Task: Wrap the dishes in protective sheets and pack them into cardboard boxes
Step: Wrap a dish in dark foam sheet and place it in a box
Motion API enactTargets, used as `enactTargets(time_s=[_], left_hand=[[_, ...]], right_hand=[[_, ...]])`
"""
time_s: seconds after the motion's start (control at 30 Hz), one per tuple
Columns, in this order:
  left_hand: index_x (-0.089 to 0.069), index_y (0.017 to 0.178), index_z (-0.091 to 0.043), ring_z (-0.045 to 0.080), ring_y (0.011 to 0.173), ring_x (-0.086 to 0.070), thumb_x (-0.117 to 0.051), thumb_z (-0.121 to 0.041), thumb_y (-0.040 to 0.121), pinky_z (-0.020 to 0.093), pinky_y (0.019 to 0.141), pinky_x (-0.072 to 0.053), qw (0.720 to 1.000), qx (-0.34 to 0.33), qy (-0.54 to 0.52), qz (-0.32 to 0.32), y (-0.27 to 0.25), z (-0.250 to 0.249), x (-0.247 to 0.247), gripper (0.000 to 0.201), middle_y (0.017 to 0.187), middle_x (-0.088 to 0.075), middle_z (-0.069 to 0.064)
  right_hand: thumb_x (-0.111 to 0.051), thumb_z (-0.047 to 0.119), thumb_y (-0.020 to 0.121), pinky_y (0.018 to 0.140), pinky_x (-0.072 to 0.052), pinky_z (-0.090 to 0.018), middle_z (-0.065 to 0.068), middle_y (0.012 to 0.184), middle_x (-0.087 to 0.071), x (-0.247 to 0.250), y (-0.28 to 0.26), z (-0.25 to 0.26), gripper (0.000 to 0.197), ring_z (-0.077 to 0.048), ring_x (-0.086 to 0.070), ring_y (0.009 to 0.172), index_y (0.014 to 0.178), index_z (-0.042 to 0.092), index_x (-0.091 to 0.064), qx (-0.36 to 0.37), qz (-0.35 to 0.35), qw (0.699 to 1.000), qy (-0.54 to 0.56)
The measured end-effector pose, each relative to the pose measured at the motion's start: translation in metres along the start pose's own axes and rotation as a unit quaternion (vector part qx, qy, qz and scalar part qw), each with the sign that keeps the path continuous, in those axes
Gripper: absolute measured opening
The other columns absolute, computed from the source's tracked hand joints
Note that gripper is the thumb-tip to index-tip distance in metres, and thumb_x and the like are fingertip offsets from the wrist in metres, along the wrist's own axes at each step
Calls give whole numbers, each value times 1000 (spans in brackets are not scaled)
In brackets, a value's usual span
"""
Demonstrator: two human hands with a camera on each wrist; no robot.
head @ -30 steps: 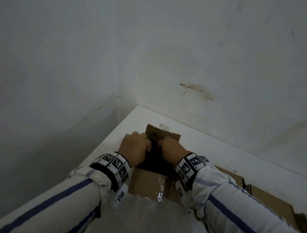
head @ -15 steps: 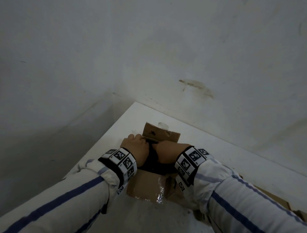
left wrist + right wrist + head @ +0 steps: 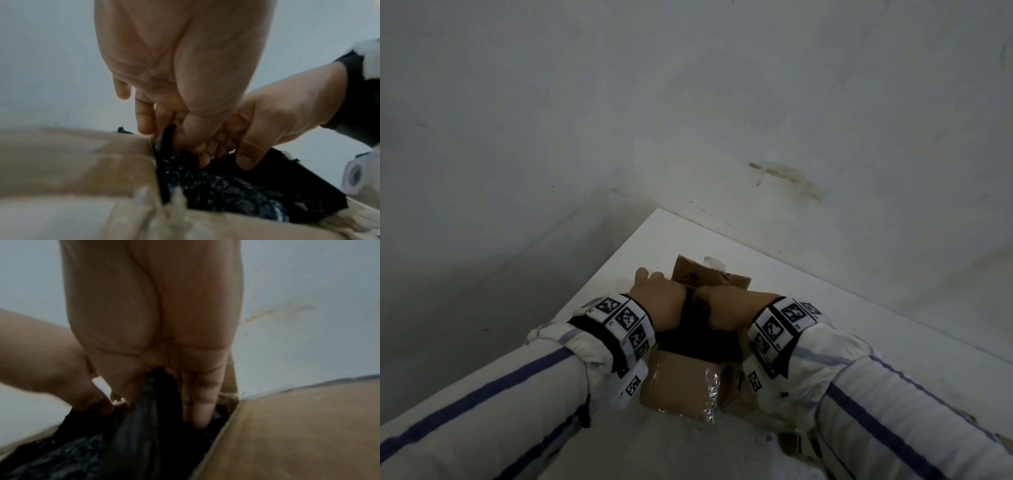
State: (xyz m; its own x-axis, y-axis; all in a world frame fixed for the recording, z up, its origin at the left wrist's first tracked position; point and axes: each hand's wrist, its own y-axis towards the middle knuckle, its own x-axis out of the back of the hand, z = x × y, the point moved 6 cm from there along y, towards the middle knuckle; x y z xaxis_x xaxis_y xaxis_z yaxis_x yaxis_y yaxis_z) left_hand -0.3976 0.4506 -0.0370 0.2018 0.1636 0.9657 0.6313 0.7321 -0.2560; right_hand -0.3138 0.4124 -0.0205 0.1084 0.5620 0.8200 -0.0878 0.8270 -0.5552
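White table (image 3: 808, 301): cardboard box (image 3: 674, 390) open; left hand (image 3: 659, 301), right hand (image 3: 729, 310) fingers pinching black wrapped bundle (image 3: 236, 186) inside.

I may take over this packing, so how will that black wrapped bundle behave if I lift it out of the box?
The black wrap looks crinkled and bubbly, so probably soft and yielding. Both hands, left and right, hold its top, so it may sag. The dish inside is hidden; treat it as fragile.
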Motion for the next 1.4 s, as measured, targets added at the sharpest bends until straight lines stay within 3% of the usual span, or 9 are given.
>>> enactTargets(time_s=[0.17,0.3,0.33,0.43,0.57,0.77,0.9,1.13,1.4], left_hand=[[-57,108,-4,26,100,-61,-45,-14,94,31,73,-44,996,-45,-72,36,-8,-16,10,21,108,-63,11],[-58,68,-9,9,75,-63,-75,-27,76,19,70,-40,996,-44,-76,26,-4,-25,18,27,67,-55,4],[-65,83,0,6,77,-64,-83,-32,67,17,69,-38,997,-46,-59,2,-5,-26,24,40,75,-63,8],[-19,145,0,33,117,-53,-64,-19,87,37,93,-47,986,4,-99,135,-1,-32,-8,75,134,-43,21],[-9,148,-9,39,125,-44,-63,-20,88,45,101,-44,978,20,-135,159,2,-31,-12,81,143,-30,23],[-41,133,-4,28,118,-54,-51,-15,94,34,95,-43,986,-10,-130,106,-3,-24,4,42,130,-53,15],[-57,116,-2,25,108,-58,-49,-13,94,29,89,-45,996,-35,-53,60,2,-25,25,25,114,-60,14],[-37,135,-8,31,115,-52,-77,-34,75,37,96,-46,991,-61,-54,103,-5,-32,-7,77,135,-38,16],[-29,139,-5,38,125,-38,-64,-20,86,46,104,-39,995,18,-68,77,-2,-40,-22,65,140,-26,19]], right_hand=[[-45,0,90,87,-40,-24,-16,120,-60,7,-4,0,29,-29,-55,113,116,2,-58,16,-65,995,72],[-44,7,93,81,-43,-25,-16,119,-62,6,-2,-1,28,-29,-58,105,116,2,-61,0,-34,999,-21],[-43,9,95,74,-43,-26,-17,117,-62,2,0,-2,29,-28,-57,97,116,1,-61,-6,-5,997,-70],[-42,13,98,68,-43,-28,-17,102,-63,-14,1,-3,31,-23,-48,87,118,-3,-60,-22,78,985,-150],[-48,16,95,97,-45,-38,-16,127,-56,-17,1,-1,34,-30,-55,115,126,2,-53,-35,48,991,-118],[-66,16,83,75,-42,-26,-7,124,-53,8,-27,-20,51,-21,-52,105,129,20,-45,-32,2,997,71],[-58,16,87,83,-43,-31,-7,122,-55,-4,-22,-20,30,-26,-54,105,117,18,-58,-22,9,998,-50],[-46,23,92,98,-29,-44,-3,112,-59,-27,-26,-4,27,-26,-50,110,115,23,-61,-14,-33,982,-185],[-44,30,98,102,-33,-35,-7,127,-59,-33,-43,9,35,-26,-50,120,123,12,-60,2,12,986,-169]])
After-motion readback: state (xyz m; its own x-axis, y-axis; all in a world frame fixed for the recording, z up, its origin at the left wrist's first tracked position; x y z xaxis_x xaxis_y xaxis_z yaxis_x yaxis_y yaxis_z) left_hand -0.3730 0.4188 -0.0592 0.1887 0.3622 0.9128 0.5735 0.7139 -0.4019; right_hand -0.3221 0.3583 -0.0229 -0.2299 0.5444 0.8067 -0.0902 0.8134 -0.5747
